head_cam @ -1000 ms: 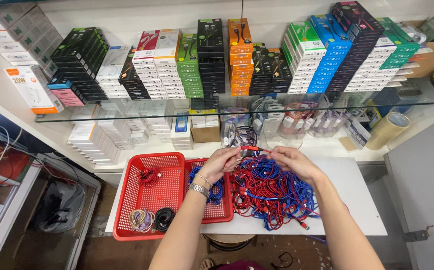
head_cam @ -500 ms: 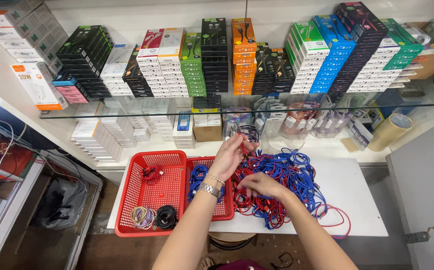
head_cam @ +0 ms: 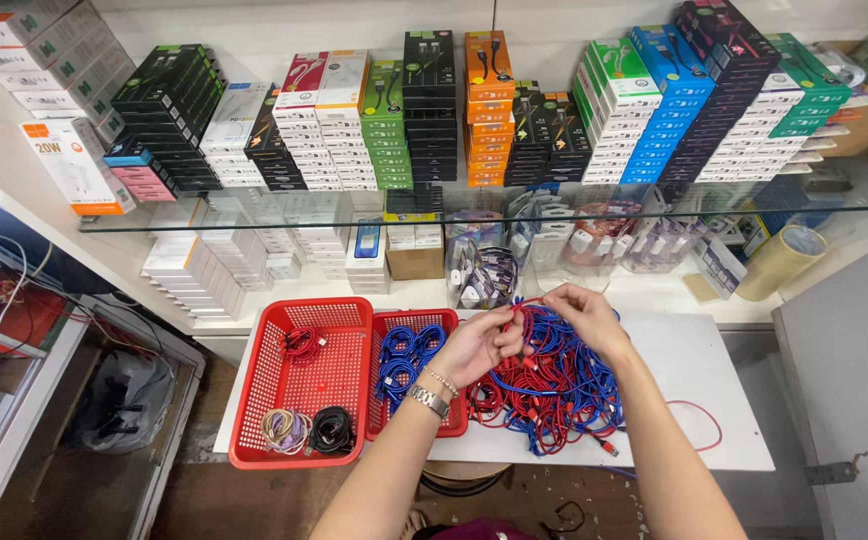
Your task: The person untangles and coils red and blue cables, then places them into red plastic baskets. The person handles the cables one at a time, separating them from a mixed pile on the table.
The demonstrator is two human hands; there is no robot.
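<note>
pinching one red cable (head_cam: 526, 305) between left hand (head_cam: 478, 345) and right hand (head_cam: 582, 318), both are risking snagging the tangled cable pile (head_cam: 554, 390), dragging it off the tabletop (head_cam: 694, 370).

Single view only, head-worn camera, no second view to share with. Looks steeply down from above person's own forearms, facing wall of stacked boxes (head_cam: 434, 120) behind glass shelf (head_cam: 454, 218). White table (head_cam: 694, 370) sits mid-frame, its near edge just above bottom of picture, far edge under shelf. Left hand (head_cam: 479, 345) and right hand (head_cam: 579, 318) meet near table's centre, close to lens. Wide angle: floor shows at left, grey panel (head_cam: 844, 380) at right. Red basket (head_cam: 299, 385) hangs at table's left edge.
</note>
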